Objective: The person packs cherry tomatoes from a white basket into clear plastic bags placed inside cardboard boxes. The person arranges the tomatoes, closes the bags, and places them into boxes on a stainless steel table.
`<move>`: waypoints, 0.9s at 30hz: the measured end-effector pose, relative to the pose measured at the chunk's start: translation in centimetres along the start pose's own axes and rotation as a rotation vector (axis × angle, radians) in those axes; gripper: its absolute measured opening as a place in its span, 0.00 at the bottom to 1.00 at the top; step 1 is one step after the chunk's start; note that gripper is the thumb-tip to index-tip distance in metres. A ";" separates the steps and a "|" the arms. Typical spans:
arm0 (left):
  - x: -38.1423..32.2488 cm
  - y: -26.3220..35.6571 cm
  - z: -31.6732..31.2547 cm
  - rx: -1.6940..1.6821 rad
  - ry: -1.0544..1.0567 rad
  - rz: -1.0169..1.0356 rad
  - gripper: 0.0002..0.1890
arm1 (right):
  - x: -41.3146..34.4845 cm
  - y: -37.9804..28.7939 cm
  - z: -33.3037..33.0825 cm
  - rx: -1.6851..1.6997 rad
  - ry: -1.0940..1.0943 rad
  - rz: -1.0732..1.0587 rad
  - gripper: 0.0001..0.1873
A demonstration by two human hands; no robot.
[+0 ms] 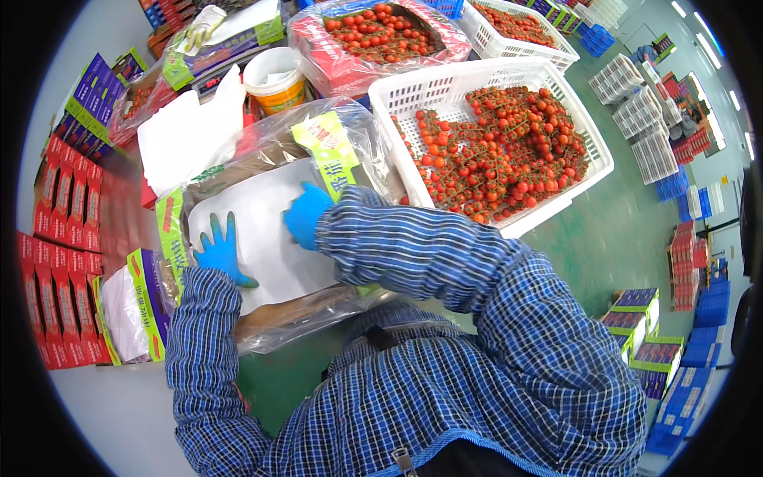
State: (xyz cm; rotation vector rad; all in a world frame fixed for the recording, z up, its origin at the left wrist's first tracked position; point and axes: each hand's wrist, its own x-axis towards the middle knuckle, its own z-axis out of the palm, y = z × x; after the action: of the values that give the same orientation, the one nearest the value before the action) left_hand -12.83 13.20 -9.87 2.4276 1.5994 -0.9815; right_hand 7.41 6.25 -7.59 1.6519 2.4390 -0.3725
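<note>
In front of me stands a carton (168, 238) with printed green edges and a clear plastic liner (280, 341). A white sheet (262, 208) lies across its inside, hiding whatever is below. My left hand (222, 253), in a blue glove, rests flat on the sheet's left part with the fingers spread. Near the sheet's far right part, my right hand (308, 217), also gloved in blue, touches it; its fingers are partly hidden from view. Just right of the carton, a white plastic crate (411, 89) holds cherry tomatoes on the vine (506, 155).
Beyond the carton stand a stack of white sheets (185, 134), a bucket (277, 98) and a scale (210, 83). Behind them is a red carton of tomatoes (381, 36). Red cartons (59, 298) line the left. Green floor (566, 256) shows at right.
</note>
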 end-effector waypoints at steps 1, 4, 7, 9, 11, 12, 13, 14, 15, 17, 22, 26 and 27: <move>-0.3 0.1 -0.1 0.023 0.105 0.050 0.72 | -1.2 1.1 0.4 0.032 0.150 -0.076 0.19; -0.8 -0.3 -0.9 -0.029 -0.054 0.292 0.60 | -6.8 7.4 1.8 0.080 0.568 -0.051 0.14; -1.2 -0.7 -4.7 -0.191 0.081 0.194 0.42 | -14.5 17.7 3.4 0.226 0.551 0.286 0.09; -1.6 1.7 -9.2 -0.329 0.484 0.432 0.27 | -18.6 24.4 5.4 -0.045 0.172 0.578 0.18; -1.2 7.4 -14.1 -0.705 0.545 0.640 0.24 | -20.1 29.5 8.0 -0.092 -0.271 0.650 0.24; -0.3 11.3 -16.2 -0.682 0.538 0.748 0.24 | -20.2 31.3 9.4 -0.034 -0.194 0.520 0.25; 0.8 15.4 -18.0 -0.683 0.593 0.917 0.23 | -20.1 32.8 10.5 0.025 -0.188 0.427 0.27; 2.6 20.3 -18.9 -0.763 0.514 0.953 0.23 | -20.0 33.9 11.5 0.078 -0.157 0.392 0.28; 4.5 25.4 -19.1 -0.593 0.514 0.895 0.23 | -19.9 35.0 12.3 0.095 -0.160 0.357 0.27; 8.6 34.9 -18.1 -0.558 0.247 0.700 0.27 | -20.2 36.9 13.0 0.204 -0.138 0.287 0.26; 14.2 47.9 -10.7 -0.495 0.303 0.358 0.31 | -23.7 42.3 12.4 0.927 0.102 0.230 0.23; 14.7 48.8 -8.3 -0.643 0.423 0.326 0.26 | -25.4 44.9 11.7 1.877 0.235 0.183 0.22; 14.5 48.3 -8.6 -0.765 0.404 0.347 0.25 | -25.5 45.2 11.5 2.024 0.287 0.152 0.22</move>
State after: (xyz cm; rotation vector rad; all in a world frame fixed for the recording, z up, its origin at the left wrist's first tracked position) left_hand 35.76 6.17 -24.26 2.2623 1.2305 0.1798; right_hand 58.84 -3.78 -16.34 2.0995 1.4485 -3.3608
